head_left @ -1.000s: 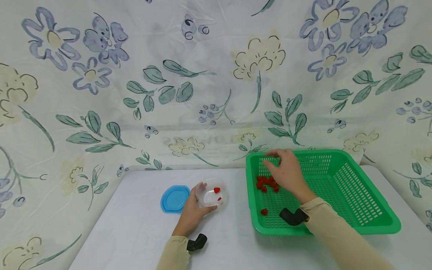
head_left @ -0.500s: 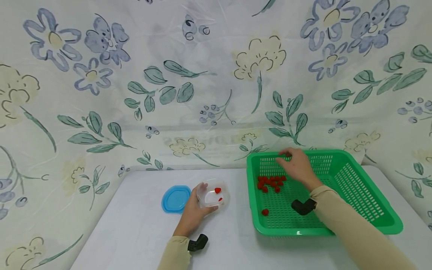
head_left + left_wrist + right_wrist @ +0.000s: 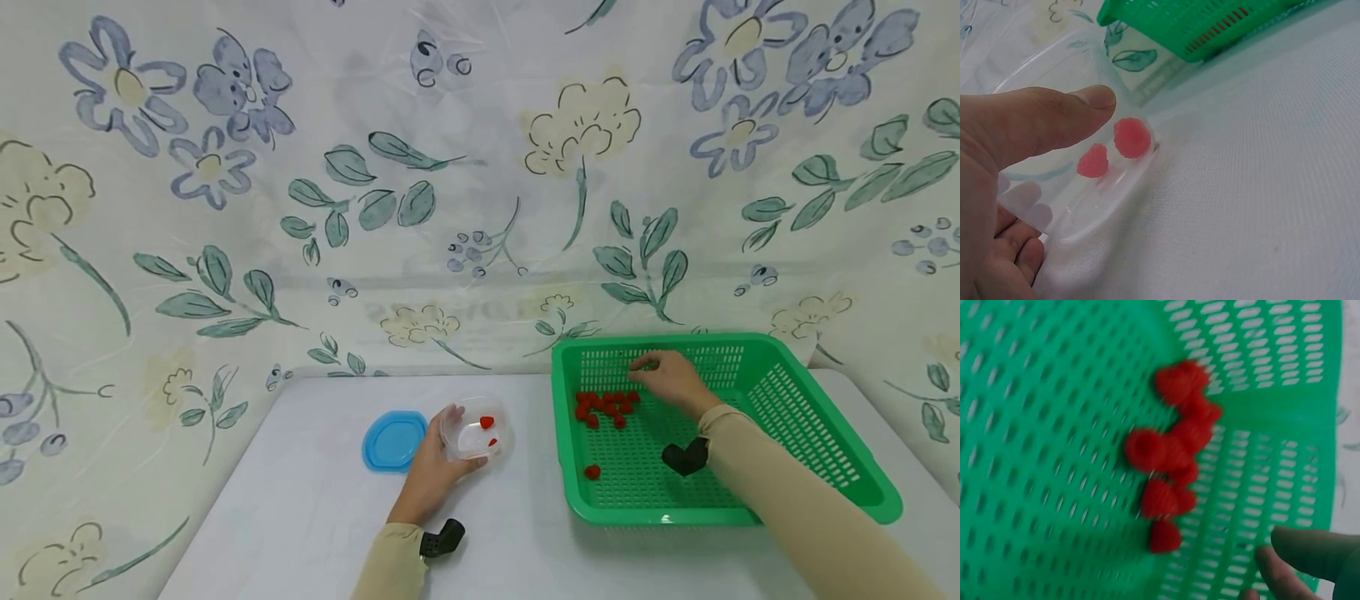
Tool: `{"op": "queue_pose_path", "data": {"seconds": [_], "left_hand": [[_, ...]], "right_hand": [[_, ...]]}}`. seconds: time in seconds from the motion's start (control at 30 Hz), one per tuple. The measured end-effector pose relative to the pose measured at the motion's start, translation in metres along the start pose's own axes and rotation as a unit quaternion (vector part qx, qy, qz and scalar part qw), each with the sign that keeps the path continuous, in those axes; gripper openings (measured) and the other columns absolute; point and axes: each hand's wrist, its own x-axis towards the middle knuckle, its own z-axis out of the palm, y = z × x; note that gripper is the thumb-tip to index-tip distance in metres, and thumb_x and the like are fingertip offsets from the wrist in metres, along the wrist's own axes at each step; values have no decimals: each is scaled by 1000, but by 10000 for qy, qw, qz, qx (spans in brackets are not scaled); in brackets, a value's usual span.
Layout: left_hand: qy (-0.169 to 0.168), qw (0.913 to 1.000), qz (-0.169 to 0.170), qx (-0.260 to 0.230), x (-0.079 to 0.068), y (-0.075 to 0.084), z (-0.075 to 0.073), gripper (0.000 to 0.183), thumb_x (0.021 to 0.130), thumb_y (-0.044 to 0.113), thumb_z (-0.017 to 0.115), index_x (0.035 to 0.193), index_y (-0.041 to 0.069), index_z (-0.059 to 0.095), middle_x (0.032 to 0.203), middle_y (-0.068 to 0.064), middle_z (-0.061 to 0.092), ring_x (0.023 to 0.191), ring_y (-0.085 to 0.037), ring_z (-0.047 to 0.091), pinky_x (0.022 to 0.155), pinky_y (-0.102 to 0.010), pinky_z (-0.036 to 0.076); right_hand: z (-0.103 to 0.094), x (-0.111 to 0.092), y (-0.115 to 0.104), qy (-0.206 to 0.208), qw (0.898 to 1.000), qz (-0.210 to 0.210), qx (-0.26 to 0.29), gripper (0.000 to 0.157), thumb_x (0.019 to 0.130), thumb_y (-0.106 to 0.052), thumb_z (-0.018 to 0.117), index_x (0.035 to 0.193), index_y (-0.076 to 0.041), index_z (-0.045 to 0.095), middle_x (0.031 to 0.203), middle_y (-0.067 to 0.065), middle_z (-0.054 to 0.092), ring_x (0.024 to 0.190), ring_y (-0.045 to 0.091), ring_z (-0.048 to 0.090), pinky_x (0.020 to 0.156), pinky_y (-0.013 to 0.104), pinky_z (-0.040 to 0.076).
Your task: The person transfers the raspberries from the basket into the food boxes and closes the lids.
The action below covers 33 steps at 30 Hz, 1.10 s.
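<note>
My left hand (image 3: 433, 475) holds a clear plastic container (image 3: 471, 447) by its side, thumb on the near side and fingers round the far side. Two raspberries (image 3: 1132, 137) lie in the container's bottom. To the right, my right hand (image 3: 670, 381) hovers inside the green basket (image 3: 564, 467), near its back wall. In the right wrist view its thumb (image 3: 1310, 550) and fingers show at the lower right corner, with nothing between them. Several raspberries (image 3: 1160, 500) cluster in the basket's back left part, just left of this hand. A single raspberry (image 3: 592, 472) lies nearer the front.
A blue lid (image 3: 393, 441) lies on the white table (image 3: 300, 500), left of the container and partly behind the left hand. Behind the table hangs a flower-printed cloth (image 3: 337, 275). The basket's raised rim stands between the container and the raspberry cluster.
My right hand has moved right along the basket's back and sunk lower, uncovering more of the raspberry cluster. The left hand and container stay put.
</note>
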Motion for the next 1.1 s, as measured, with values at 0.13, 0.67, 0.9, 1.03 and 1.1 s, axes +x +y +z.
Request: {"op": "queue_pose_path", "data": {"seconds": [0.13,0.67,0.9,1.03,1.1], "left_hand": [[-11,10000,8,-28,-1,0,-1,96,78,22,88,154,7,31,155,-7,44,143,-36,36,113,-61,33],[17,10000,82,-41,-1,-1,-1,96,78,20,88,154,6,32,154,-8,45,143,-35,37,115,-59,31],[17,9999,129,-51,-1,0,-2,96,77,19,89,154,5,32,153,-9,46,142,-36,37,114,-60,32],[-3,9999,86,-95,-1,-1,-2,96,78,20,89,154,6,32,154,-9,45,142,-36,37,113,-61,32],[-13,9999,64,-107,-1,-1,-1,96,78,21,89,154,7,32,154,-9,45,142,-36,37,113,-61,32]], "right_hand": [[-3,3,6,-238,9992,-149,-270,35,101,-17,57,128,6,63,137,34,51,117,50,53,90,58,50],[-2,8,13,-918,9928,-137,-756,34,96,-12,64,125,6,66,141,36,48,125,56,46,97,63,46],[2,9,15,-874,9894,-318,-1112,33,93,-10,68,121,6,68,131,32,58,118,53,54,92,59,51],[5,9,15,-743,9886,-288,-1274,31,90,-8,71,119,5,69,127,31,61,113,51,57,88,57,53],[6,9,16,-658,9890,-244,-1305,30,89,-8,71,117,4,70,123,30,63,108,48,60,85,56,54]]}}
